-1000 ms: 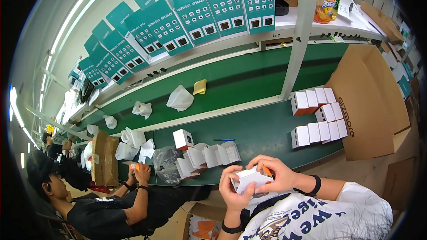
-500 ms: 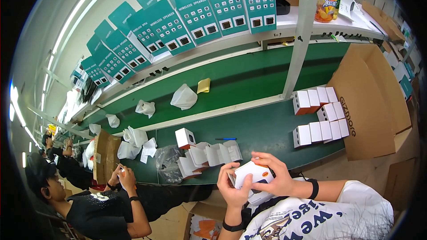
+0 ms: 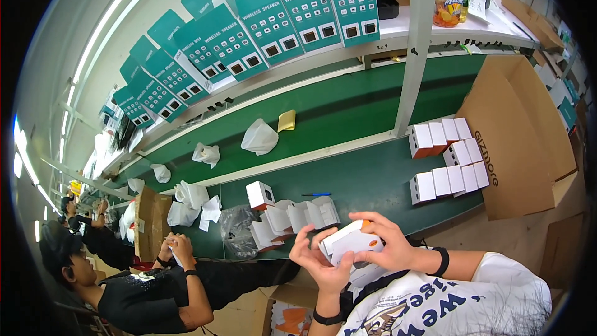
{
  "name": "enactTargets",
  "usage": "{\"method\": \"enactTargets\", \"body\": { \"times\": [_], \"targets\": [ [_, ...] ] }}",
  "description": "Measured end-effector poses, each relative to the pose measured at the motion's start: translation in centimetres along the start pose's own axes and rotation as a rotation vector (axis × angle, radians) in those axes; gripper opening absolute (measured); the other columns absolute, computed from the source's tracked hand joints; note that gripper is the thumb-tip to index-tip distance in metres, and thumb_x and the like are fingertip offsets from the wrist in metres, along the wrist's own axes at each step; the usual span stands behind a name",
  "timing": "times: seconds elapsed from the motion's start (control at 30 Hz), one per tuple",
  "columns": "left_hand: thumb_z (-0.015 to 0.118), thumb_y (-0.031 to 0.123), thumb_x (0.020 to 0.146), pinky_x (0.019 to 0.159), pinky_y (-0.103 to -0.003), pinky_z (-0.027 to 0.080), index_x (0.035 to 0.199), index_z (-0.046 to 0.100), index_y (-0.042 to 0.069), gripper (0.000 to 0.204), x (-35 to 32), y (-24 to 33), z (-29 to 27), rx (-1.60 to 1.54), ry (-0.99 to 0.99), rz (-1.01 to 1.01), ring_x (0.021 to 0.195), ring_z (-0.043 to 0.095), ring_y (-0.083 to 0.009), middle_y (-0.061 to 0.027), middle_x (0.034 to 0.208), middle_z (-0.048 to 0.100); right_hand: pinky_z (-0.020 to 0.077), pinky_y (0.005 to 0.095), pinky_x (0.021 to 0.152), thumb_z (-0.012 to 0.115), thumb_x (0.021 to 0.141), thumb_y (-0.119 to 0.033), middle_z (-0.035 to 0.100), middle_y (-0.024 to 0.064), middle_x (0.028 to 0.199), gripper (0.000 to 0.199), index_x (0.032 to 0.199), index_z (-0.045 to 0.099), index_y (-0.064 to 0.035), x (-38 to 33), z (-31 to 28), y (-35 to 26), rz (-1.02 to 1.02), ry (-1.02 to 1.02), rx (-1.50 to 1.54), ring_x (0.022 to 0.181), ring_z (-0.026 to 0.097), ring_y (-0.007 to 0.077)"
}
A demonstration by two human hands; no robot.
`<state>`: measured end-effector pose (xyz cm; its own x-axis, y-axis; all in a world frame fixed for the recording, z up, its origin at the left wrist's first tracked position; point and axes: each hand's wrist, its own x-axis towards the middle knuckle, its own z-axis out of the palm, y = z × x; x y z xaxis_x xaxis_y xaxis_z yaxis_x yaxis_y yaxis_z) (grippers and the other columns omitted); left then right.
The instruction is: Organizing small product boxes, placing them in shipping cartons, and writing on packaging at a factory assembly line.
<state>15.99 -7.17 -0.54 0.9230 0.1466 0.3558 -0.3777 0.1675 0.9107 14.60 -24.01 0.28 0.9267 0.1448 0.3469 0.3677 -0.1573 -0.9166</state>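
A small white box (image 3: 351, 244) with orange trim and a round orange sticker is between my hands, tilted, close to my body. My right hand (image 3: 393, 244) grips it from the right, fingers over the top and thumb underneath. On the left side, my left hand (image 3: 322, 269) has its thumb against the box and its fingers loosely spread around the end flap. Several opened white cartons (image 3: 295, 216) stand with flaps up on the green bench (image 3: 360, 180), just beyond my hands. Beside them is a closed white-and-orange box (image 3: 259, 195).
Several small white boxes (image 3: 423, 188) stand in rows at the right, before a large brown carton (image 3: 522, 130). A blue pen (image 3: 316, 194) and a crumpled grey plastic bag (image 3: 239, 230) lie on the bench. Teal boxes (image 3: 308, 6) line the shelf above. A co-worker (image 3: 143, 295) works at the left.
The box has turned, so its dark printed face is now mostly hidden. My left fingers have loosened and spread away from it, while my right hand keeps its grip.
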Motion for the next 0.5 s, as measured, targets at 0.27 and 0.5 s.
{"method": "enactTargets", "body": {
  "times": [0.27, 0.5],
  "targets": [
    [0.091, 0.039, 0.078, 0.090, -0.043, 0.055, 0.089, 0.060, 0.003, 0.049, -0.1, -1.1, -0.3, 0.389, -0.150, 0.214, 0.115, 0.061, -0.0358, -0.0213, 0.122, 0.059, 0.0447, 0.0416, 0.103, 0.074, 0.095, -0.027, 0.050, 0.0233, 0.149, 0.031, 0.091, 0.054, -0.0046, 0.6, -0.4, -0.2, 0.057, 0.021, 0.198, 0.126, 0.057, 0.0308],
    [0.102, 0.037, 0.063, 0.084, -0.042, 0.058, 0.102, 0.049, 0.010, 0.071, -0.4, -0.4, 0.5, 0.467, -0.101, 0.502, 0.108, 0.064, -0.0308, -0.0142, 0.127, 0.049, 0.0419, 0.0412, 0.111, 0.065, 0.092, -0.008, 0.041, 0.0201, 0.157, 0.023, 0.113, 0.055, -0.0065, 1.3, 1.0, -0.3, 0.243, 0.145, 0.452, 0.137, 0.048, 0.0281]
  ]
}}
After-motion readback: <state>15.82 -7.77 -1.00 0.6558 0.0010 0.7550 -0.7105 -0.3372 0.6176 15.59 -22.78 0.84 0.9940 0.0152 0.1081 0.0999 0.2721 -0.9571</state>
